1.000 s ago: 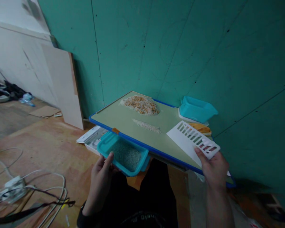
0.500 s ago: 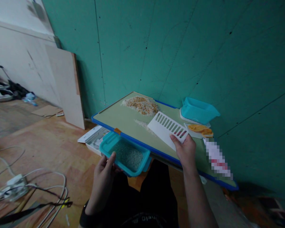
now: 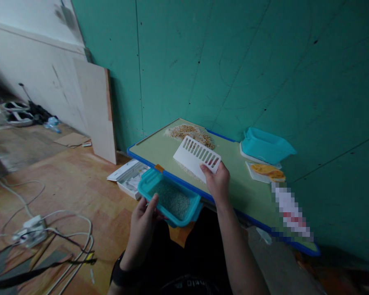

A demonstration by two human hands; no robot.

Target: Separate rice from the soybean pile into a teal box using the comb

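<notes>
My left hand (image 3: 144, 215) grips the near left rim of a turquoise plastic box (image 3: 194, 208), held just under the table's front edge. Pale grains (image 3: 174, 199) lie in the bottom of that box. My right hand (image 3: 217, 180) is closed on the right end of a white slotted scraper (image 3: 192, 157), thumb on top. The scraper is tilted over the tabletop, its plain edge towards me at a strip of pale grains (image 3: 187, 170). Behind it lies a heap of yellow beans mixed with pale grains (image 3: 193, 133), partly hidden by the scraper.
The green tabletop (image 3: 153, 147) has a blue rim and stands against a green wall. At its right are another turquoise box (image 3: 266, 145), a yellow cloth (image 3: 269, 171) and a blurred-out packet (image 3: 292, 211). Cables and a power strip (image 3: 32, 231) lie on the floor at left.
My right hand has moved the scraper left, from the right of the grain strip to over it. My left hand keeps the box under the table edge. The view has shifted slightly.
</notes>
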